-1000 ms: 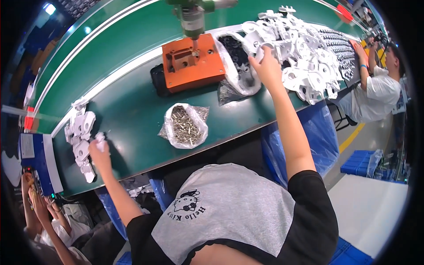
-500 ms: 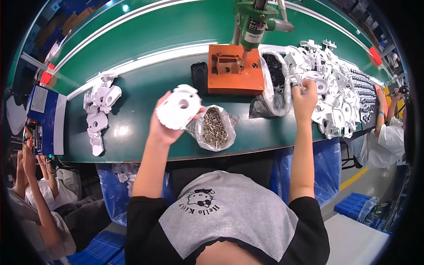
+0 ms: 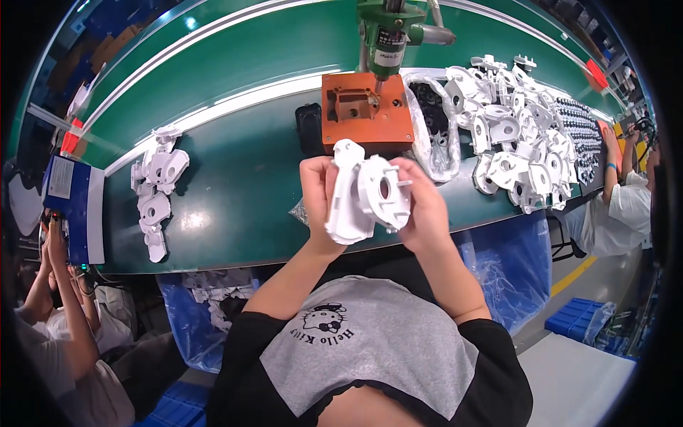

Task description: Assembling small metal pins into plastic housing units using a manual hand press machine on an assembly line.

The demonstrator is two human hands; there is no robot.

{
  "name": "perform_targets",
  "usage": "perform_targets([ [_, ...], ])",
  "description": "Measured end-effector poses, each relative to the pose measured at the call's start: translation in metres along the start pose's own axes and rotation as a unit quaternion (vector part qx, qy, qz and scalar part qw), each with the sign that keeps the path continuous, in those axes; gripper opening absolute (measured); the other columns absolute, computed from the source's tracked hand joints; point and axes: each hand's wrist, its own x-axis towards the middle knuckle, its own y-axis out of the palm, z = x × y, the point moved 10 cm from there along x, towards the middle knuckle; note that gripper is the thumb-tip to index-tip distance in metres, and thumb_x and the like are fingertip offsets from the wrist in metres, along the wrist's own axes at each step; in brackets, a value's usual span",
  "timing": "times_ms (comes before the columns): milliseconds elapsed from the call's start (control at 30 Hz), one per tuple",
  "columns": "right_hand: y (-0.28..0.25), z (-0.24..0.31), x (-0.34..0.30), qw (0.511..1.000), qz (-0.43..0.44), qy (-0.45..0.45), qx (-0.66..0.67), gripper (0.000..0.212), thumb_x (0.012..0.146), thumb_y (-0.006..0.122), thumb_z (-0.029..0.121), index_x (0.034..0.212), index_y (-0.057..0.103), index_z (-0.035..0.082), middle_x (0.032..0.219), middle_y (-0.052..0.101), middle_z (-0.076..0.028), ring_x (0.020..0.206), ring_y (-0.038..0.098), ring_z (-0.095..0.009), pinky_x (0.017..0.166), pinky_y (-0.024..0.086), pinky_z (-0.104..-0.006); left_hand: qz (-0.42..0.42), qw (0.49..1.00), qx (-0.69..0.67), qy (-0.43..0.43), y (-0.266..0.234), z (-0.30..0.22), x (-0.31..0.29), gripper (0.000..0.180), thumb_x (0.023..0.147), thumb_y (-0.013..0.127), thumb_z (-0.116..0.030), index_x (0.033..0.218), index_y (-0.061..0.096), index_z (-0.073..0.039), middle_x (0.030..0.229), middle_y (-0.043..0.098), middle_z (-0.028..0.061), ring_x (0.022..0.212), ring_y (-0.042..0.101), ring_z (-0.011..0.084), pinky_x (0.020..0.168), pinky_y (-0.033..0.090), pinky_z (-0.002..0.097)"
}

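Note:
Over the near middle of the bench, my left hand [image 3: 318, 192] is closed around the edge of a flat white plastic housing [image 3: 347, 206] with a rounded tab at its top. Against it, my right hand [image 3: 428, 210] grips a second white plastic housing [image 3: 371, 196], which has a round hole and short pegs pointing right. The two pieces overlap side by side, and I cannot tell whether they are joined. My hands and the pieces cover the bag of small metal pins; only a scrap of its clear plastic [image 3: 299, 211] shows.
Behind my hands stands an orange fixture block [image 3: 366, 128] under a green press [image 3: 388, 43]. A black box [image 3: 309, 128] is left of it, a bag of black parts [image 3: 442, 153] right. White housings heap at the right [image 3: 505, 128]; several lie at the left [image 3: 156, 206].
My right hand has come from the right-hand heap to the middle, bringing a white housing. My left hand has moved right with its own, now tilted, and the pieces have come together.

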Motion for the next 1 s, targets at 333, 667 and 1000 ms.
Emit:
perform_targets([
  [333, -0.007, -0.028, -0.001, 0.998, -0.017, -0.028, -0.058, 0.019, 0.093, 0.051, 0.017, 0.108, 0.053, 0.006, 0.094, 0.059, -0.002, 0.081, 0.058, -0.008, 0.071, 0.049, -0.0244, 0.058, 0.968, 0.126, 0.208, 0.015, -0.03, -0.012, 0.015, 0.096, 0.046, -0.007, 0.107, 0.039, 0.002, 0.113, 0.044, 0.0159, 0.087, 0.052, 0.0143, 0.078, 0.046, 0.0262],
  [667, 0.004, -0.029, -0.005, 0.977, 0.049, -0.09, -0.188, 0.028, 0.094, 0.039, 0.008, 0.12, 0.045, 0.003, 0.105, 0.056, -0.004, 0.093, 0.053, -0.006, 0.08, 0.044, -0.0217, 0.046, 0.97, 0.141, 0.193, 0.008, -0.021, -0.012, 0.017, 0.096, 0.046, -0.008, 0.11, 0.041, 0.001, 0.12, 0.043, 0.0151, 0.094, 0.054, 0.0162, 0.079, 0.046, 0.028],
  [1000, 0.002, 0.008, 0.003, 0.914, 0.03, -0.211, -0.346, 0.039, 0.093, 0.049, 0.006, 0.13, 0.041, 0.001, 0.104, 0.054, -0.004, 0.087, 0.051, -0.011, 0.078, 0.044, -0.0254, 0.109, 0.988, 0.031, -0.106, 0.014, 0.011, -0.007, 0.046, 0.097, 0.052, -0.02, 0.131, 0.034, 0.005, 0.118, 0.056, 0.0143, 0.103, 0.057, 0.015, 0.087, 0.045, 0.0274],
])
